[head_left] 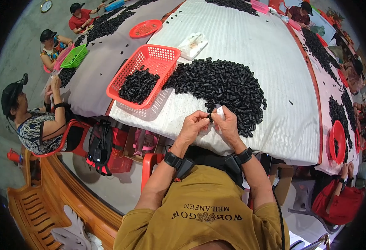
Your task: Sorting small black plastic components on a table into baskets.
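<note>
— Where is the small black piece point(210, 118)?
— Between the two hands: the left hand point(194, 126) pinches it with thumb and finger, and the right hand point(227, 126) grips a small white thing point(220, 111), its fingertips close against the piece.
— And its long axis?
— That cannot be told; the hands cover most of it.
— Which hand is nearer to the red basket point(163, 52)?
— The left one. The basket stands forward and to the left of it, while the heap of black pieces point(224, 83) lies directly beyond both hands, reaching to the right.
— On what surface?
— A white ribbed cloth point(283, 137). At the left, a co-worker point(37, 131) sits near a wooden bench point(66, 183).
</note>
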Tool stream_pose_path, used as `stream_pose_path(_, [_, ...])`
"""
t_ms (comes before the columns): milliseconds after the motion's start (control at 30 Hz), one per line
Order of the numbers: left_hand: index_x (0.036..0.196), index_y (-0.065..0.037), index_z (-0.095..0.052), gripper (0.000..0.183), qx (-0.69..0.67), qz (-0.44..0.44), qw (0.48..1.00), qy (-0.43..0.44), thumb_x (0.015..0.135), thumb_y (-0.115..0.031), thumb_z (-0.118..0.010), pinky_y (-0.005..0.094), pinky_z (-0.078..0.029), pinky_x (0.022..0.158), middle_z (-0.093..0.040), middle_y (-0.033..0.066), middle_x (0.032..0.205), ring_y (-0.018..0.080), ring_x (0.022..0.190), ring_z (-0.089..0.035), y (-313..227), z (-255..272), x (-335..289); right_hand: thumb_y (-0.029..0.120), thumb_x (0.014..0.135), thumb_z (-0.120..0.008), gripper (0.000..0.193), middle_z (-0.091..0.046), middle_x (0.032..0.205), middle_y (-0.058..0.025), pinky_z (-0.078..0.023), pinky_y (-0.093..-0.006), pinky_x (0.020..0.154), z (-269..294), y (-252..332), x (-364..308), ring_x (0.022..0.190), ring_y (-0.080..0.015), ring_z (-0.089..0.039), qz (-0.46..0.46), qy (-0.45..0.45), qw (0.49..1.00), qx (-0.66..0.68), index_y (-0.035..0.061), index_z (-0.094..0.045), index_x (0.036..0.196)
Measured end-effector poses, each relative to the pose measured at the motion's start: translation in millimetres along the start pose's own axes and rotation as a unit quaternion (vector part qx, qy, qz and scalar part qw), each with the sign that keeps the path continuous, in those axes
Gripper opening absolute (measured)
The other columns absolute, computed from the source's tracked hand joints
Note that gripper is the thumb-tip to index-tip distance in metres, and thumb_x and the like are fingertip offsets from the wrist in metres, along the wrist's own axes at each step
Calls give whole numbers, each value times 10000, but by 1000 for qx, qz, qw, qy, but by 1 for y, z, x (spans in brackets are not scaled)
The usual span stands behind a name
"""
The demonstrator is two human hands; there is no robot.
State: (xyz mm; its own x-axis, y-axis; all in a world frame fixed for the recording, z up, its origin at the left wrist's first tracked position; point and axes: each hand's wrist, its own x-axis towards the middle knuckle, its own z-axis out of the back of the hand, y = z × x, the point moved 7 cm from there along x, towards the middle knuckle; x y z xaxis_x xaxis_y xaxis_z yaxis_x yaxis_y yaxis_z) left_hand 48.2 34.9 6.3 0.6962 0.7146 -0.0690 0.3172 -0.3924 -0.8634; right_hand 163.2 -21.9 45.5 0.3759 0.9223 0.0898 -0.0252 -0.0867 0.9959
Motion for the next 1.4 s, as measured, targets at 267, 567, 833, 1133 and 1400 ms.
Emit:
stream_pose_path(267, [925,-7,-572,131,114,-33,993,0,818,-73,-609,188,-424,551,-566,16,731,72,611,-521,-4,-6,-1,180,791,-655,172,-556,639,22,-388,-189,461,3,7,-4,518,-29,-473,58,-2,998,-32,29,-575,769])
stream_pose_path(567, [898,-14,-551,109,-109,-2,994,24,884,-121,-539,228,-489,598,-610,69,804,106,661,-579,0,-1,5,194,810,-619,198,-549,607,6,-393,-208,465,1,6,-3,505,-53,-485,64,-22,995,-68,22,-550,739])
stream_pose_path(833, [895,-29,-554,181,-161,22,986,41,876,-208,-565,221,-479,605,-590,62,819,97,655,-550,-1,-2,3,228,867,-523,250,-502,552,-21,-375,-246,458,7,-8,1,499,-74,-459,45,-16,996,-73,19,-532,729])
stream_pose_path(1133, [875,-11,-557,179,-181,28,982,49,881,-189,-560,222,-445,567,-565,44,762,96,623,-513,2,0,6,228,851,-544,232,-552,602,-94,-408,-279,514,-4,0,1,537,-119,-499,74,36,984,-157,10,-578,780])
stream_pose_path(1400, [856,-16,-551,171,-190,30,981,41,877,-185,-566,227,-439,562,-560,43,742,99,608,-507,3,0,6,246,851,-547,259,-548,619,-140,-414,-295,522,-4,-2,4,530,-164,-511,79,57,971,-219,-1,-573,776])
